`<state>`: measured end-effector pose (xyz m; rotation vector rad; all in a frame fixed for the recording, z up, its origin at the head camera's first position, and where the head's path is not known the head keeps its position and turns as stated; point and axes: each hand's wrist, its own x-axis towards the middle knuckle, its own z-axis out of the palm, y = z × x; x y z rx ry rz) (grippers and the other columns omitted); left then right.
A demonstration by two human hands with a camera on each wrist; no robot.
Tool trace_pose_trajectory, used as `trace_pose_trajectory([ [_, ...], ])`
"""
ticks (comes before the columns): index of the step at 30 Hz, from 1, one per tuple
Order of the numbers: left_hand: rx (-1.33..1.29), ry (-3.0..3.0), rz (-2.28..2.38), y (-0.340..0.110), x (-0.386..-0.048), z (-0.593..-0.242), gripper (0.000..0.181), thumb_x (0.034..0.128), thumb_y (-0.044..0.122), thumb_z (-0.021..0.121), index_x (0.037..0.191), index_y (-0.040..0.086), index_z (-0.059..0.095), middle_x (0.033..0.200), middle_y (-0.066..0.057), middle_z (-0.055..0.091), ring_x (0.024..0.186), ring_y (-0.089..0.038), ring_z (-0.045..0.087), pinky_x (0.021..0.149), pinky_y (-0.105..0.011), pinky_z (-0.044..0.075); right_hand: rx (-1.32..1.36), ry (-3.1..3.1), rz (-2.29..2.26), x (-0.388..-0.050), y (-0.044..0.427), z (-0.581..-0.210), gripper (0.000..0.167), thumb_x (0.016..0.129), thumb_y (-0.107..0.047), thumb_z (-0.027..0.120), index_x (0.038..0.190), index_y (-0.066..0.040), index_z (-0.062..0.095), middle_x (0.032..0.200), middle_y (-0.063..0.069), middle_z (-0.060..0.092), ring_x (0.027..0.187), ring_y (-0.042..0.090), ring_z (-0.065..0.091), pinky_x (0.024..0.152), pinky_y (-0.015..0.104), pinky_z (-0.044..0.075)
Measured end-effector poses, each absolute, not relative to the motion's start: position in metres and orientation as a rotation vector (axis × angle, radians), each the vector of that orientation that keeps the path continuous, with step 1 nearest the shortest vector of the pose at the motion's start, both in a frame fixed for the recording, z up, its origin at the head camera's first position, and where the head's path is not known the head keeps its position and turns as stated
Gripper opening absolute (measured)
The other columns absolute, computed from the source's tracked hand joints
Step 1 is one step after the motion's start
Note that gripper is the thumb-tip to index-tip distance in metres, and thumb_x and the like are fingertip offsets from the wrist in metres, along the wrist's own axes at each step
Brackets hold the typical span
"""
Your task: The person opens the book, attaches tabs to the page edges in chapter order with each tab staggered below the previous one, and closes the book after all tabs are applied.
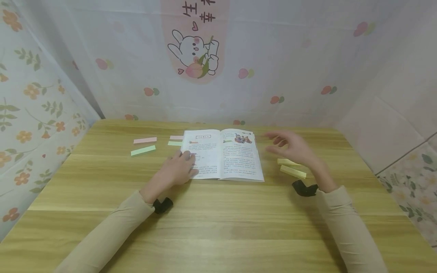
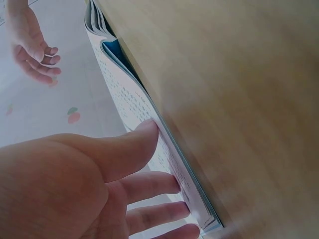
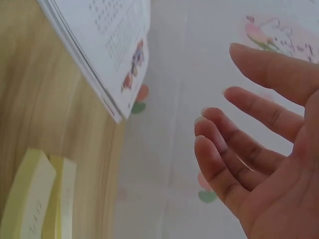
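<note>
An open book (image 1: 239, 159) lies flat on the wooden table, text on both pages and a coloured picture at the right page's top. My left hand (image 1: 177, 168) rests on the left page near its outer edge; in the left wrist view the thumb and fingers of that hand (image 2: 114, 184) touch the paper. Held in the air beyond the book's right edge, my right hand (image 1: 291, 148) has loosely bent fingers and nothing in them. The right wrist view shows this hand (image 3: 264, 144) away from the book (image 3: 109, 45).
Two yellow strips (image 1: 293, 171) lie right of the book, below my right hand. To the left are a pink strip (image 1: 145, 140) and a green strip (image 1: 143, 150); another pink strip (image 1: 176, 137) and green strip (image 1: 175, 143) lie at the book's left edge. A patterned curtain (image 1: 259, 57) hangs behind the table.
</note>
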<state>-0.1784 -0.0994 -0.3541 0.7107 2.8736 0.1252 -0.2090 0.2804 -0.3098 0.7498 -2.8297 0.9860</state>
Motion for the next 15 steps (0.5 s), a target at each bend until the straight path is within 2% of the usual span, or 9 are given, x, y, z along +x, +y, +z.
trace_pose_trajectory([
  [10,0.716,2.877,0.123,-0.099,-0.180,-0.356,0.060,0.1061,0.035,0.049,0.150,-0.004,0.041,0.149,-0.022,0.043,0.126,-0.041,0.043,0.098,-0.058,0.046,0.687,-2.917,1.002,-0.205,0.311,-0.299,0.051,0.093,-0.016,0.075,0.139,-0.002,0.058,0.130,0.020,0.062,0.110,0.036,0.061,0.092,0.050,0.049],
  [15,0.730,2.885,0.106,-0.099,-0.180,-0.355,0.059,0.1061,0.034,0.049,0.150,-0.004,0.041,0.148,-0.022,0.044,0.125,-0.040,0.044,0.097,-0.057,0.047,0.662,-2.982,0.961,-0.204,0.324,-0.298,0.052,0.093,-0.018,0.075,0.140,-0.004,0.058,0.132,0.017,0.062,0.102,0.027,0.061,0.087,0.036,0.051],
])
